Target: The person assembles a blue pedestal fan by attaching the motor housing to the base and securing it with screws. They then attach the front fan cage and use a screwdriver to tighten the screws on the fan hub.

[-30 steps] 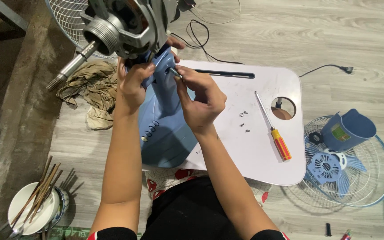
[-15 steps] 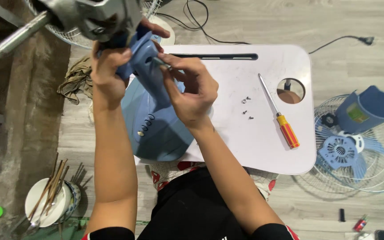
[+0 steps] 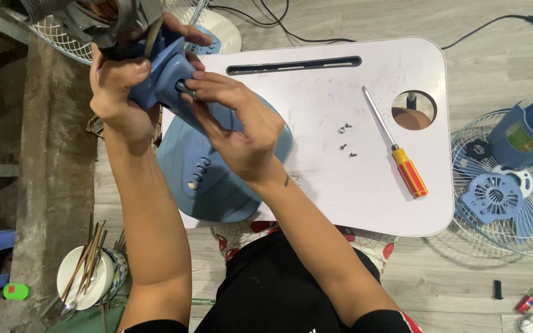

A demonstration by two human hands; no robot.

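My left hand [image 3: 117, 92] grips the blue neck of a fan body [image 3: 171, 77], just below the bare metal motor [image 3: 103, 18] at the top left. My right hand [image 3: 235, 126] pinches a small dark part at the neck's side, fingers closed on it. The fan's round blue base [image 3: 214, 185] with a row of buttons rests on the left edge of a white lap table [image 3: 340, 197]. On the table lie a screwdriver [image 3: 396, 145] with a red and yellow handle and a few small screws [image 3: 345, 139].
A wire fan guard [image 3: 507, 185] with a blue blade and blue motor cover [image 3: 525, 132] lies on the floor at right. Another guard [image 3: 63, 40] is at the top left. A white bowl with chopsticks [image 3: 84, 271] sits lower left. A black cable [image 3: 340, 31] runs behind the table.
The fan body and both hands have shifted left and up in view as the camera moved closer. My right hand stays pinched at the neck.
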